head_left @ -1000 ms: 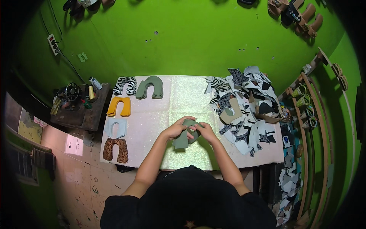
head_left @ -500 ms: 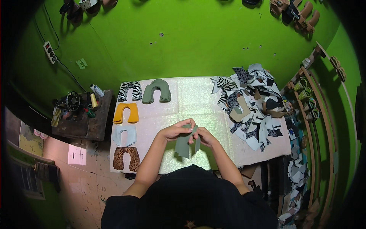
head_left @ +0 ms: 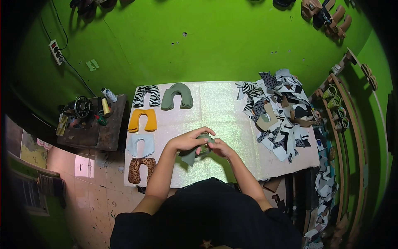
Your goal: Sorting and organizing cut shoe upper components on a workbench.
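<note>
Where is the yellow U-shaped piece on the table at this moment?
In the head view, the yellow U-shaped piece lies near the table's left edge, below the zebra-striped piece and above the pale blue piece, left of both hands.

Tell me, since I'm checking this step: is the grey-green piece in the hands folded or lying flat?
Folded: the grey-green piece is bunched and lifted off the table between the left hand and right hand.

The grey-green U-shaped cloth piece (head_left: 194,152) looks soft and matt, like felt or suede. The white tabletop sheet (head_left: 224,108) has a glittery, faintly glossy sheen. The leopard-print U-shaped piece (head_left: 141,169) seems fuzzy. The dark wooden side table (head_left: 108,133) looks worn and dull.
</note>
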The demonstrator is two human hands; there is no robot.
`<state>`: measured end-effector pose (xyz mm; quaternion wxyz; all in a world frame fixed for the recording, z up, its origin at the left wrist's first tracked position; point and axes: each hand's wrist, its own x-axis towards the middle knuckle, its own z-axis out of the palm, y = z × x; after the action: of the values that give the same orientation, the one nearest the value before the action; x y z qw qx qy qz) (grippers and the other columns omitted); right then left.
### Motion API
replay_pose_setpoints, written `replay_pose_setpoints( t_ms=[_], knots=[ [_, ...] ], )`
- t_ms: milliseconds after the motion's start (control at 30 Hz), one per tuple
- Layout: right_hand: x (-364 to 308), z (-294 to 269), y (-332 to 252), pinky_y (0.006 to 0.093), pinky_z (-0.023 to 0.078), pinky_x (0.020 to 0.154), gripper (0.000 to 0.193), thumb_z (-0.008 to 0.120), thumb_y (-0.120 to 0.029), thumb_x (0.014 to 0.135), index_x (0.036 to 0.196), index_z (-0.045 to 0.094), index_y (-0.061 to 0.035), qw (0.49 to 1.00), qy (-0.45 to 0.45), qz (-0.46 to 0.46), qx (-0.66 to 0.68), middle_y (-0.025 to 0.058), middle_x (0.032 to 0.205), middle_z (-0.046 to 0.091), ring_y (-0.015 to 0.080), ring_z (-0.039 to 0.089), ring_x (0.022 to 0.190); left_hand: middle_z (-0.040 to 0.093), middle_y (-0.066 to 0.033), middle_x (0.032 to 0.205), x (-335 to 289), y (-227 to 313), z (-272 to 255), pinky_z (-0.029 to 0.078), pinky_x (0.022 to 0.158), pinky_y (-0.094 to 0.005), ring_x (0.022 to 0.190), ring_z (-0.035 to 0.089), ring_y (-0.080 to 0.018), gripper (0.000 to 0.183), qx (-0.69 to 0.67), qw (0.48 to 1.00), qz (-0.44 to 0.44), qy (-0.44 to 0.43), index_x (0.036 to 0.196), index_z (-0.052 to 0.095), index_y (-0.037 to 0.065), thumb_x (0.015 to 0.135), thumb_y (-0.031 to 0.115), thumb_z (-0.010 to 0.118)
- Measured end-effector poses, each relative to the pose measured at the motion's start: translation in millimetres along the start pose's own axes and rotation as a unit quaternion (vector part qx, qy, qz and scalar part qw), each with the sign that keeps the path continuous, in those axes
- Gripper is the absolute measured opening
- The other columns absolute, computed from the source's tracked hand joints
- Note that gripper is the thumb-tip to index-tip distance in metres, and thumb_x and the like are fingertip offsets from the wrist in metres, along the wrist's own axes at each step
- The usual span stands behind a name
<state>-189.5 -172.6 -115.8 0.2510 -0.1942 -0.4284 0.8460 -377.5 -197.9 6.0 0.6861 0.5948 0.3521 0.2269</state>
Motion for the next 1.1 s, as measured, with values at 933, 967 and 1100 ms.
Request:
replay_pose_setpoints(
  t_ms=[933, 967, 1100],
  knots=[
    [-3, 35, -52, 0.0299, 0.039, 0.084, 0.022, 0.061, -0.022, 0.077, 0.085, 0.066, -0.0024, 0.926, 0.064, -0.157, -0.338, 0.0079, 0.111, 0.052, 0.0185, 0.049, 0.099, 0.063, -0.0037, 0.078, -44, -12, -9, 0.040, 0.047, -0.0172, 0.047, 0.047, -0.0042, 0.024, 0.001, 0.988, -0.021, 0.153, 0.099, 0.056, -0.002, 0.086, 0.018, 0.053],
    [-3, 35, -52, 0.0306, 0.039, 0.084, 0.022, 0.062, -0.022, 0.077, 0.087, 0.066, -0.0030, 0.929, 0.045, -0.156, -0.332, 0.0082, 0.112, 0.051, 0.0187, 0.049, 0.099, 0.063, -0.0034, 0.078, -45, -14, -10, 0.040, 0.047, -0.0174, 0.046, 0.046, -0.0042, 0.023, 0.013, 0.988, -0.028, 0.150, 0.098, 0.057, -0.001, 0.086, 0.018, 0.052],
    [-3, 36, -51, 0.0323, 0.042, 0.085, 0.024, 0.063, -0.023, 0.077, 0.091, 0.065, -0.0036, 0.932, 0.036, -0.151, -0.327, 0.0090, 0.116, 0.050, 0.0196, 0.049, 0.102, 0.063, -0.0043, 0.078, -44, -15, -10, 0.041, 0.047, -0.0180, 0.047, 0.047, -0.0043, 0.024, 0.013, 0.989, -0.040, 0.143, 0.095, 0.058, -0.003, 0.086, 0.018, 0.052]
  ],
)
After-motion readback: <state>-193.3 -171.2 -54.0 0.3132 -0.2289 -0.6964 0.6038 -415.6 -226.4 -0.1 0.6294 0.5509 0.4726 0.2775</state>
